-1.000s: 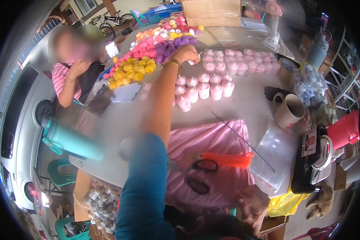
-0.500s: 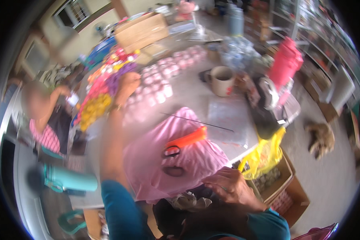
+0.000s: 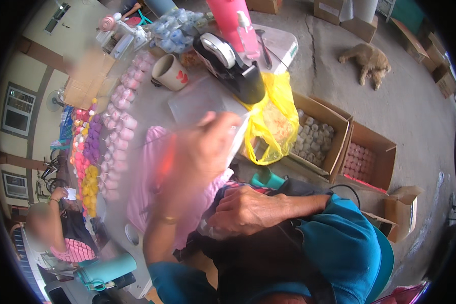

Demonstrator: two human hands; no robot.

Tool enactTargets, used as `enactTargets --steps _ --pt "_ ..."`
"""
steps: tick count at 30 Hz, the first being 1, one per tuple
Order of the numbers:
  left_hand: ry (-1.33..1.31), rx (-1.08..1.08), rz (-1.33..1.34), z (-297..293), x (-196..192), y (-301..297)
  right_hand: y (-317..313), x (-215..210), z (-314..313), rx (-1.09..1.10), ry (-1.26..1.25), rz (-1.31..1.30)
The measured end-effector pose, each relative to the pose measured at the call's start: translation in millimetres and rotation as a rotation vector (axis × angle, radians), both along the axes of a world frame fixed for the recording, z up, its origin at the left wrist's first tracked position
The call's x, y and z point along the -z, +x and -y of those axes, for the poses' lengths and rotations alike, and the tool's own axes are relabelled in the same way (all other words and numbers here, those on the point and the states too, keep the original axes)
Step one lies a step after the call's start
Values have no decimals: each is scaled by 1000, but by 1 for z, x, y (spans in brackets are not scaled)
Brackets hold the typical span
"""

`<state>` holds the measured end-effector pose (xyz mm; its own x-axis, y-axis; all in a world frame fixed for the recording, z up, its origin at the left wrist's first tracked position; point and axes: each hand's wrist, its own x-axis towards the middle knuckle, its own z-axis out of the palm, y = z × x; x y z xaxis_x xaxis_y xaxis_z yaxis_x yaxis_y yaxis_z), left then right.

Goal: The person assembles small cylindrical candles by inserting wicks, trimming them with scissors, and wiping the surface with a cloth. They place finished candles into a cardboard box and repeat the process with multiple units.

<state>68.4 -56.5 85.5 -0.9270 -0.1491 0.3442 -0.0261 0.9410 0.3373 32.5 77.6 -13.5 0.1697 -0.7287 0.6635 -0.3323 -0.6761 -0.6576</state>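
Observation:
My left hand (image 3: 210, 144), smeared by motion, is over the right side of the pink cloth (image 3: 139, 207) on the table. Whether it holds anything is not clear. A blurred orange object (image 3: 165, 166) lies on the cloth just left of that hand. Near my lap, my right hand (image 3: 245, 210) is closed with its fingers curled down. Their tips are hidden, and something whitish shows beneath them. Beyond the left hand lie a clear plastic sheet (image 3: 192, 99) and a black tape dispenser (image 3: 233, 71). Rows of pink bundles (image 3: 119, 126) run along the table's left part.
A yellow plastic bag (image 3: 283, 109) hangs at the table edge, beside cardboard boxes (image 3: 339, 147) of small pieces. A mug (image 3: 169, 73) stands farther back. A teal bottle (image 3: 106, 271) and a person in a striped top (image 3: 78, 251) are at left. A dog (image 3: 366, 61) is on the floor.
My view has turned to the right. My left hand has come back from the pink bundles to above the cloth. The right hand has left the cloth's near edge and is now by my lap.

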Motion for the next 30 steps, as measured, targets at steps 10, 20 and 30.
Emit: enactTargets --steps 10,20,30 --pt "-587 390 147 -18 134 -70 -67 -17 -33 346 -103 61" --pt "-819 159 228 -21 156 -54 -143 29 -4 932 328 -39" --pt "-420 251 227 -32 107 -11 -150 39 0 350 642 -440"
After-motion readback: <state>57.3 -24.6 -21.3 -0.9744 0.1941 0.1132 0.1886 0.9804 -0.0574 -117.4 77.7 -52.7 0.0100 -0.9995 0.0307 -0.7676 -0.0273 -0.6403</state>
